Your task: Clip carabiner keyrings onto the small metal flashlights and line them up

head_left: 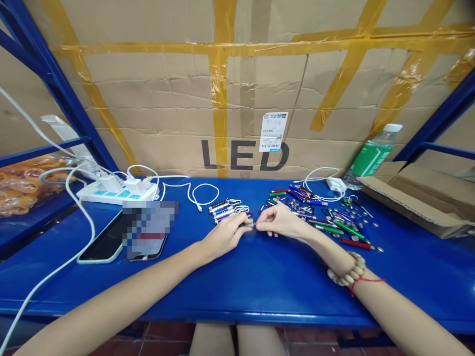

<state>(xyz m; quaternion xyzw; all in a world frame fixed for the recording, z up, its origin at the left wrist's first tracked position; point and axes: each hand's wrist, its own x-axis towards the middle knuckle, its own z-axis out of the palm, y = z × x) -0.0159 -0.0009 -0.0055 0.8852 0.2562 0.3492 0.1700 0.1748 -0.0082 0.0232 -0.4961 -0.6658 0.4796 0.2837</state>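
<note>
My left hand is closed around a small green mini flashlight, whose silver end points right. At that silver end, my right hand pinches thumb and forefinger together; what sits between them is too small to make out. Just behind my left hand lies a row of mini flashlights with carabiner clips, in silver, blue and purple. Beyond and right of my right hand spreads a loose pile of coloured flashlight tubes, clips and small round silver pieces. A red tube lies at the pile's near edge.
Two phones and a white power strip with cables are on the left of the blue table. A green-labelled bottle and an open cardboard box stand at right. A large taped carton backs the table.
</note>
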